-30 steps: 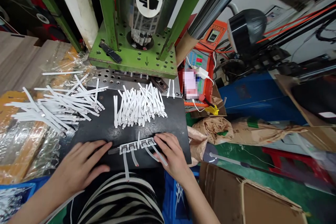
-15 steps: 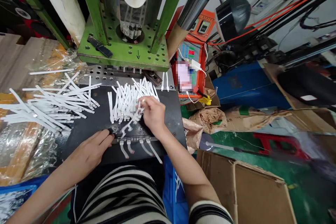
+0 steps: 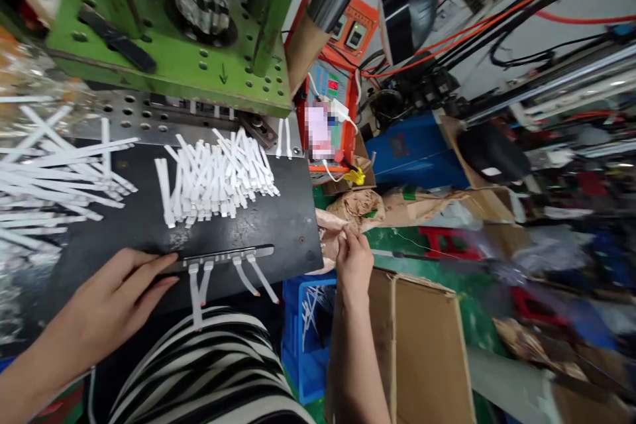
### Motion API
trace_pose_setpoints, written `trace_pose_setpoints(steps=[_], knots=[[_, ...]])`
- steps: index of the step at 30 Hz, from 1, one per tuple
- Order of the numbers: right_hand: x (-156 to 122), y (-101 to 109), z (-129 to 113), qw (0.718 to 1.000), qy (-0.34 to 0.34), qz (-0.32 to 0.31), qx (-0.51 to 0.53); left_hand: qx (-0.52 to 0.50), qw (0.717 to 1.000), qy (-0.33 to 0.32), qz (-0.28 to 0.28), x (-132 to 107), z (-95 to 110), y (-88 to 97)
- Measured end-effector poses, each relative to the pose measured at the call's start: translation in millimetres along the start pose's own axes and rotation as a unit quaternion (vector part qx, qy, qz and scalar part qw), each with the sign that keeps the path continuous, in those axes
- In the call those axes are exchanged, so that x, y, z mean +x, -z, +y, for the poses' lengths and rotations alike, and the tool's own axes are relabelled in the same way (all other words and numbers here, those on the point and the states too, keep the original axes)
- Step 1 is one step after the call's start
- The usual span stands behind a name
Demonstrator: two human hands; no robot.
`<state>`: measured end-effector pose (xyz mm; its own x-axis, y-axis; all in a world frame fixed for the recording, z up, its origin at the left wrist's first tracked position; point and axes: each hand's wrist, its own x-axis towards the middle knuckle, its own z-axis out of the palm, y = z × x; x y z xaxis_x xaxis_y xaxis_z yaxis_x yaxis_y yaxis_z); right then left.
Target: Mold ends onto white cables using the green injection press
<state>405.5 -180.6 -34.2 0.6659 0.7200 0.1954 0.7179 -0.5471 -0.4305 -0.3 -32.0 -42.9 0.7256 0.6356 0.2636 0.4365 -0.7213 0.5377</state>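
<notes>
My left hand [image 3: 112, 301] lies flat and open on the black work plate [image 3: 283, 225], its fingertips touching the left end of a thin metal bar [image 3: 223, 256]. Several white strips hang from that bar over the plate's near edge. A pile of short white strips [image 3: 213, 179] lies further back on the plate. My right hand [image 3: 354, 258] is off the plate's right edge, over a crumpled brown paper bag [image 3: 358, 205]. Its fingers are pinched together, and I cannot make out what is between them.
A green press [image 3: 173, 59] stands behind the plate, with long white strips [image 3: 50, 172] heaped at the left. A blue bin [image 3: 303, 324] with white scraps sits below the plate's right corner, beside a cardboard box [image 3: 422, 351]. An orange control box [image 3: 328, 93] and a black lamp [image 3: 405, 13] stand at the right.
My right hand lifted a white piece off the bar toward the strip pile, then swung right over the paper bag. The view turned right. My left hand stayed at the bar's end.
</notes>
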Motion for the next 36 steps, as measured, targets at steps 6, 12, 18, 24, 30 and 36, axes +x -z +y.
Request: trace_pose_setpoints(steps=[6, 12, 18, 24, 30, 36], knots=[[-35.9, -23.4, -115.4, 0.865, 0.361, -0.159, 0.309, -0.115, 0.985, -0.109, 0.071, 40.5, 44.0, -1.1], [-15.0, -23.9, -152.6, 0.855, 0.288, -0.199, 0.382, -0.199, 0.972, -0.007, 0.127, 66.5, 53.4, 1.5], [82.9, -56.4, -189.0, 0.873, 0.146, -0.324, 0.333, -0.086, 0.980, 0.181, 0.002, 139.2, 25.5, 10.7], [122.2, -88.8, -208.3, 0.945, 0.197, -0.245, 0.091, 0.074, 0.983, 0.169, -0.002, 142.6, -1.3, 33.7], [97.7, -79.4, -248.0, 0.909, 0.364, -0.198, 0.044, 0.254, 0.960, 0.118, -0.028, 80.3, -39.6, 72.4], [82.9, -113.6, -347.2, 0.811, 0.516, -0.269, -0.053, 0.326, 0.944, 0.011, -0.042, 68.3, -68.7, 70.8]])
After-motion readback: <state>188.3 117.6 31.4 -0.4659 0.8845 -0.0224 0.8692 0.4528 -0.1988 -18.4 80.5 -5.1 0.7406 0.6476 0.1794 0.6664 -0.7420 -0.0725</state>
